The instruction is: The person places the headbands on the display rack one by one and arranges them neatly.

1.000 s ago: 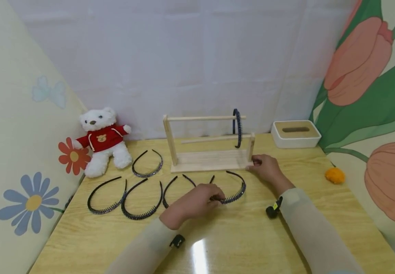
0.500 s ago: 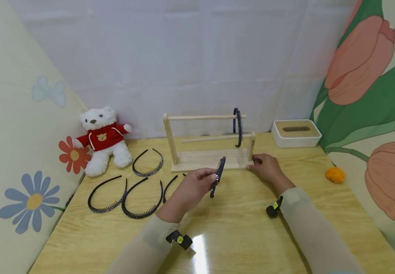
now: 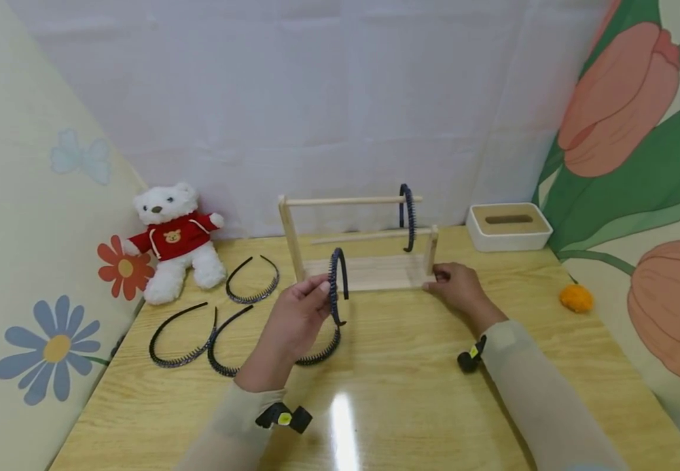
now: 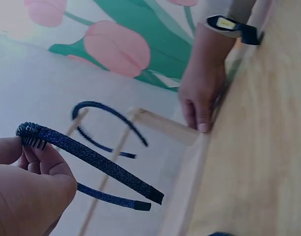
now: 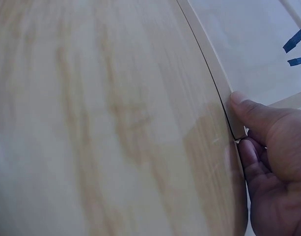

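Thumb and fingers of my left hand [image 3: 295, 317] pinch a dark, sparkly toothed headband [image 3: 334, 284], held up off the table before the wooden rack [image 3: 383, 271]. In the left wrist view this headband [image 4: 101, 162] has its two ends pointing away from the hand. My right hand [image 3: 462, 291] grips the front right corner of the rack's base; in the right wrist view the thumb lies on top of the base edge [image 5: 216, 73]. Another dark headband [image 3: 412, 219] hangs over the right part of the rack's upper rod [image 3: 340, 201].
Several headbands lie on the table to the left, among them one farther back [image 3: 251, 299] and one partly behind my left hand [image 3: 323, 356]. A white teddy bear [image 3: 177, 239] in red sits back left. A tissue box [image 3: 509, 242] and an orange fluffy ball [image 3: 576, 298] are right.
My left hand has picked a headband off the table, raised it, turned it upright and moved it left. My right hand stays at the rack's corner.
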Motion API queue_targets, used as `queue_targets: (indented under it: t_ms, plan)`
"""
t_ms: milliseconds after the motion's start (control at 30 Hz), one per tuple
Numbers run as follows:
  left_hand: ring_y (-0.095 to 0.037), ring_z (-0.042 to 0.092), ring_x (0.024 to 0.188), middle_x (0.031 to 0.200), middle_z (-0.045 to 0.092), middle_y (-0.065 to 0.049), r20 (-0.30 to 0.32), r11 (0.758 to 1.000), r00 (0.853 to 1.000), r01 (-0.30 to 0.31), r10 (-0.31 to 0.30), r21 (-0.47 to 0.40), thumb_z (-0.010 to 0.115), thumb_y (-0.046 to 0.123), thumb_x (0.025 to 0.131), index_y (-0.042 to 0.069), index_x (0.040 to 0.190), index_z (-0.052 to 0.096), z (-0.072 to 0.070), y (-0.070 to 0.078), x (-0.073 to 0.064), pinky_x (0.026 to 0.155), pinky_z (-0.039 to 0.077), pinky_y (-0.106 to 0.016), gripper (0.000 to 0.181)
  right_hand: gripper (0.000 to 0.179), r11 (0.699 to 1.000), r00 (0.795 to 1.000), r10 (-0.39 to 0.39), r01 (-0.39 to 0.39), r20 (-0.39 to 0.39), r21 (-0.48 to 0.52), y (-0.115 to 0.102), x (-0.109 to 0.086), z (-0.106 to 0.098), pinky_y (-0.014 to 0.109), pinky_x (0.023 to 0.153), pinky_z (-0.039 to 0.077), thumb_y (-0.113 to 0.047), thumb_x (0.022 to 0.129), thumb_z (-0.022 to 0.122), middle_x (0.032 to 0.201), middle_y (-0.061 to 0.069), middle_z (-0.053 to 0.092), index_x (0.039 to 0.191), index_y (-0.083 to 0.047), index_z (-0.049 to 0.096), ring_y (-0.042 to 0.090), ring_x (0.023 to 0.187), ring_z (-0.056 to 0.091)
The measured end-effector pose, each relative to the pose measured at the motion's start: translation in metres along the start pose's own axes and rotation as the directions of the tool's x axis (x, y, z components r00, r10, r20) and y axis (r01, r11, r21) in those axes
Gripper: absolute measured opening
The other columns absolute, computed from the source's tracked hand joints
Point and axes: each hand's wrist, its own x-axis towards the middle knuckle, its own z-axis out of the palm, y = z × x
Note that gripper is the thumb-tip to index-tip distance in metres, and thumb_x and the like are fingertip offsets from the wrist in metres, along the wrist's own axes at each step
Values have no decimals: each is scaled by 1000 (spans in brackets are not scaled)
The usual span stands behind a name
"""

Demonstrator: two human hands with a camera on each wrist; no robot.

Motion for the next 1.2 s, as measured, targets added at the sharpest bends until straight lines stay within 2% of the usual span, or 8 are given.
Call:
queue_targets:
  t_ms: [167, 333, 433, 567, 733, 1000, 1133, 1200]
  plan:
    - [-9, 67, 94, 101, 69, 4, -21, 995, 995, -102, 102, 12, 48, 0, 115, 17, 105, 75, -3, 29, -11, 89, 57, -21, 33, 59, 1000, 1000, 4, -4, 8, 11, 0, 0, 0, 54, 108, 57, -29, 99, 84, 133, 25, 70, 145, 3, 65, 39, 122, 69]
    - [-9, 67, 93, 99, 71, 5, -22, 976, 976, -217, 217, -27, 49, 2, 115, 17, 104, 78, 0, 60, -15, 87, 57, -21, 34, 59, 1000, 1000, 4, -5, 4, 20, 1, 0, 2, 53, 108, 57, -28, 98, 85, 133, 25, 71, 145, 3, 66, 40, 121, 69]
    - [-9, 70, 91, 98, 75, 3, -8, 951, 954, -298, 298, -82, 53, 3, 114, 15, 106, 81, -2, 81, -15, 86, 58, -22, 31, 58, 1000, 1000, -1, 1, 7, 4, 1, 1, 3, 53, 108, 57, -29, 99, 84, 133, 25, 72, 144, 3, 66, 39, 122, 70]
    - [-11, 72, 89, 98, 78, -1, -11, 905, 916, -399, 402, -150, 62, 5, 110, 8, 109, 83, -4, 110, -11, 84, 59, -22, 21, 58, 1000, 1000, 3, -3, 14, -17, 1, 1, 2, 53, 110, 57, -29, 100, 83, 135, 24, 72, 146, 2, 66, 39, 125, 70]
    - [-14, 72, 89, 100, 77, -5, -62, 866, 882, -470, 466, -171, 68, 6, 106, 2, 111, 82, -4, 139, 2, 84, 60, -22, 16, 58, 1000, 1000, 8, -8, 16, -14, 1, 2, 0, 54, 110, 57, -29, 100, 83, 136, 25, 71, 146, 2, 65, 40, 125, 69]
    - [-16, 71, 87, 98, 74, -7, -105, 835, 848, -531, 520, -143, 67, 4, 106, 0, 110, 82, -6, 150, 24, 85, 61, -22, 17, 57, 1000, 1000, 4, -4, 1, -6, 1, 2, 2, 52, 108, 58, -28, 98, 85, 131, 23, 74, 143, 2, 67, 38, 120, 70]
    - [-16, 70, 85, 95, 75, -6, -85, 835, 847, -531, 524, -141, 66, 2, 106, 1, 108, 83, -2, 150, 35, 84, 61, -22, 18, 57, 1000, 1000, 8, -8, -1, 0, 1, 3, 2, 53, 108, 57, -28, 98, 85, 131, 23, 74, 144, 2, 67, 38, 121, 70]
    - [-15, 70, 84, 95, 76, -5, -74, 846, 855, -518, 513, -129, 65, 3, 107, 3, 108, 84, 1, 149, 41, 84, 61, -22, 18, 57, 1000, 1000, 11, -11, -4, 2, 2, 3, 1, 53, 108, 57, -27, 98, 85, 131, 23, 74, 144, 2, 67, 38, 121, 70]
